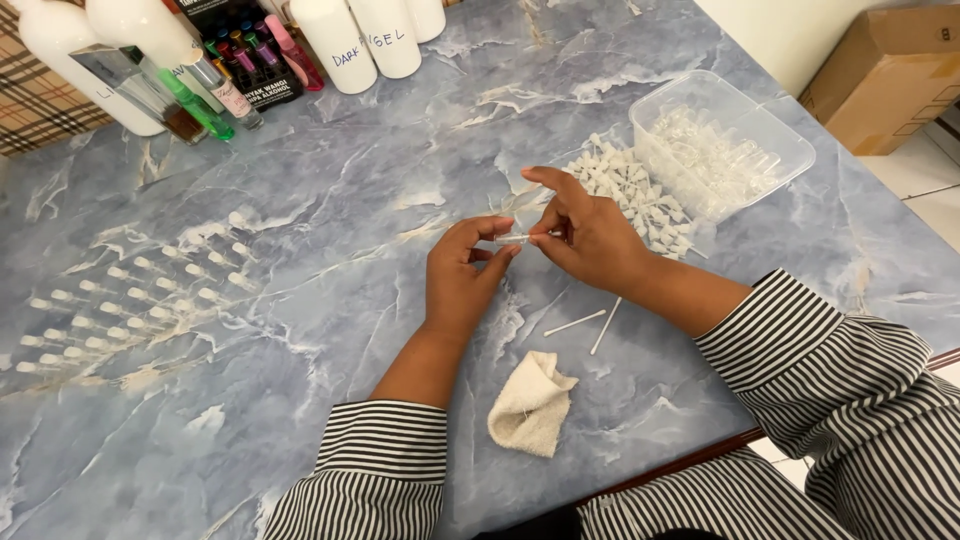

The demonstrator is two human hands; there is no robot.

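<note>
Above the blue marble table [300, 200], my left hand [462, 275] and my right hand [590, 235] meet on one small clear vial [512, 238], held level between their fingertips. Each hand pinches one end of it. A heap of small white caps [635, 195] lies just beyond my right hand. To the left, several filled vials with white caps [130, 295] lie in neat rows on the table.
A clear plastic tub [720, 140] of empty vials stands at the right. Two thin white sticks [590, 322] and a folded cream cloth [530, 405] lie near me. White bottles [360, 40] and small coloured bottles [215, 85] line the far edge. A cardboard box [885, 70] sits on the floor.
</note>
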